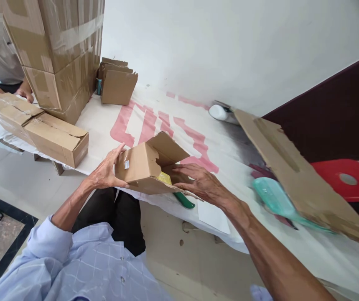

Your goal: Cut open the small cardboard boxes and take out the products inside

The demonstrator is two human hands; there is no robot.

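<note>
A small cardboard box (137, 167) is tilted at the table's near edge, its flaps apart at the right end. My left hand (108, 168) grips the closed left end, thumb below and fingers above, beside a small white label. At the mouth is my right hand (199, 180), its fingers reaching inside the flaps and gripping the box there; the fingertips are partly hidden. Something yellow (164, 178) shows inside the opening. A green curved handle (184, 200) sticks out from under the box; its other end is hidden.
A taped stack of cartons (63, 71) and two closed boxes (54, 136) stand left, near another person's hands (25, 90). Flattened cardboard (119, 87) leans behind. To the right are a large cardboard sheet (279, 159), a turquoise plastic object (273, 194) and a red stool (339, 177).
</note>
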